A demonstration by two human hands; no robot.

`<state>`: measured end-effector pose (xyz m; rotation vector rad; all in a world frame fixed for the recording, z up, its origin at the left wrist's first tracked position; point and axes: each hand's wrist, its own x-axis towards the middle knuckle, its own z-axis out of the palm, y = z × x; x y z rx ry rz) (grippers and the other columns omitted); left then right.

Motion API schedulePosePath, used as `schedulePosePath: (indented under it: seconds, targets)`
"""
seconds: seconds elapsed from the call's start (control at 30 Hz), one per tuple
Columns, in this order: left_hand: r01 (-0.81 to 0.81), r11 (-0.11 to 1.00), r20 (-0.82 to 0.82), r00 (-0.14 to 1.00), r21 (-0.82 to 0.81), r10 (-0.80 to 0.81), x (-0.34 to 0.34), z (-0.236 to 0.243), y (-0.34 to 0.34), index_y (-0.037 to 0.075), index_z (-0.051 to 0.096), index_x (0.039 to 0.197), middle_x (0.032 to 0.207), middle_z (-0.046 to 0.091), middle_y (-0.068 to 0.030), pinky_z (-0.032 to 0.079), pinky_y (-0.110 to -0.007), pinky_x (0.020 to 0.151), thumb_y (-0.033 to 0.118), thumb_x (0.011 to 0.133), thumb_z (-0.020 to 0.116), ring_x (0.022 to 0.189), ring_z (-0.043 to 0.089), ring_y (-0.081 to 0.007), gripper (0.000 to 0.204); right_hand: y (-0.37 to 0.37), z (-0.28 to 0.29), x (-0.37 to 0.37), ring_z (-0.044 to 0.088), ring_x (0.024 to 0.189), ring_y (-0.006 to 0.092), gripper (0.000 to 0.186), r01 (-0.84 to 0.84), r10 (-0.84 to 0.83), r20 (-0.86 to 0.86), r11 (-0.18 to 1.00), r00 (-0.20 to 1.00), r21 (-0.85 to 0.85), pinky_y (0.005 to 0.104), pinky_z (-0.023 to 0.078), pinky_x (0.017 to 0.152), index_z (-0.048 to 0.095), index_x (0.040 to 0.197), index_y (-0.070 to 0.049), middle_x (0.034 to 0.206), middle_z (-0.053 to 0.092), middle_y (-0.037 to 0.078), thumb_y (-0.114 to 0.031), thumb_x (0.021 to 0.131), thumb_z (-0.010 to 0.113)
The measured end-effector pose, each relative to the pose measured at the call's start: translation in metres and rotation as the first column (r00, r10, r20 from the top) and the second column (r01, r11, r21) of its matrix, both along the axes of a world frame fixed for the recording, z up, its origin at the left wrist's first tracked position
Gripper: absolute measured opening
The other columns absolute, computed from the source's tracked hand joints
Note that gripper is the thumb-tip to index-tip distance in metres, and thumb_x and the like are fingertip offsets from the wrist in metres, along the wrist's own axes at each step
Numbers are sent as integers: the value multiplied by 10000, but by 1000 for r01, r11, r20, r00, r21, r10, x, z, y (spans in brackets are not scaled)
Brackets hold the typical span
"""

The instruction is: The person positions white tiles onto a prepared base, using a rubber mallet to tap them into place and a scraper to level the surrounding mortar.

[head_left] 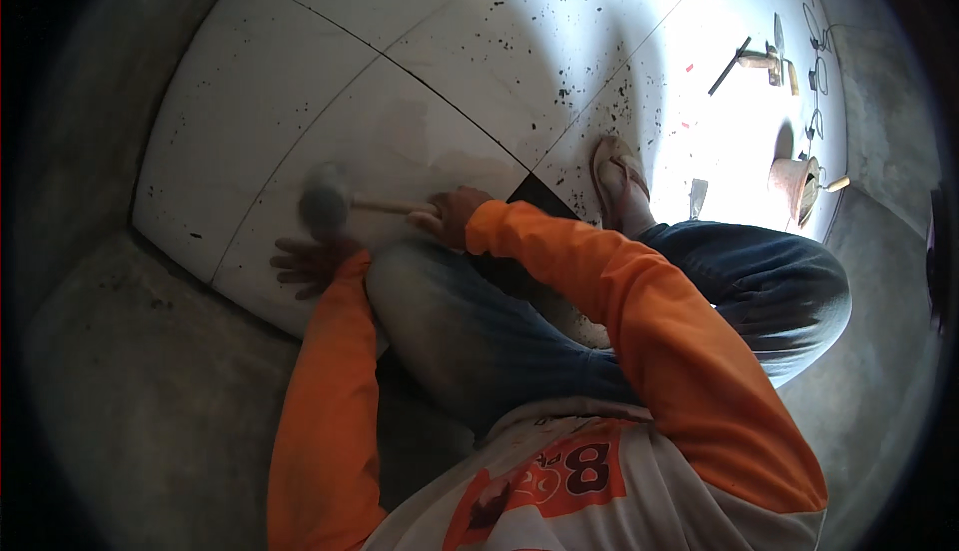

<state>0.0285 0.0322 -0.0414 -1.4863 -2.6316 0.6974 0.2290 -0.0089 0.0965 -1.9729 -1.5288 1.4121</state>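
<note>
Crouched low over a floor of large white tiles, knees in faded blue jeans drawn up between 2 orange sleeves. Right hand closed tight around the wooden handle of a rubber mallet, grey head blurred, hanging just above the nearest tile close to its outer edge. Left hand spread flat, fingers apart, pressed palm-down on that same tile directly beneath the mallet head, holding nothing. Dark gap showing at the corner where 4 tiles meet, just beside the right forearm. Foot in a sandal planted on the next tile over, dotted with dark specks. Bare grey cement bordering the tiles on the left and below. Well apart, in the bright patch at upper right: a trowel, a small bucket and a scraper.
</note>
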Motion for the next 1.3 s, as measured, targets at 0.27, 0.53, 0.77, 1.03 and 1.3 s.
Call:
schedulePosePath:
  seconds: [0.27,0.53,0.77,1.03,1.3]
  targets:
    - [-12,969,106,994,248,-15,9,3,-9,115,169,1456,1516,137,-154,188,-603,1055,571,917,277,1386,154,-376,714,-9,-9,17,609,712,396,571,3,-1,4,948,1000,-317,458,470,666,601,935,-21,693,614,191,-573,855,479]
    - [68,898,-34,995,-434,-92,10,40,-3,133,124,1468,1517,108,-177,101,-590,1083,504,931,311,1394,86,-391,679,-2,22,-7,615,745,381,579,51,-51,-17,998,999,-24,440,478,694,591,971,-18,739,623,191,-574,860,476]
    - [22,962,203,979,-272,35,12,31,-1,138,80,1472,1524,59,-171,89,-586,1084,517,920,328,1400,54,-378,714,3,-1,2,613,764,380,539,-62,68,15,963,998,-263,442,476,695,577,1043,-49,767,626,189,-549,876,465]
    - [-72,997,69,995,-18,73,1,26,-9,145,33,1476,1530,16,-162,85,-580,1086,538,902,357,1408,19,-360,767,16,46,-13,622,753,391,537,-30,18,-146,996,989,-82,469,470,683,598,980,-19,782,631,218,-528,887,451]
    - [-77,981,87,992,-178,93,13,42,0,144,57,1475,1528,42,-166,109,-574,1093,529,903,368,1406,28,-371,757,-13,0,-3,613,750,406,487,-27,30,-52,997,998,72,464,479,691,590,984,-31,772,635,202,-495,865,506]
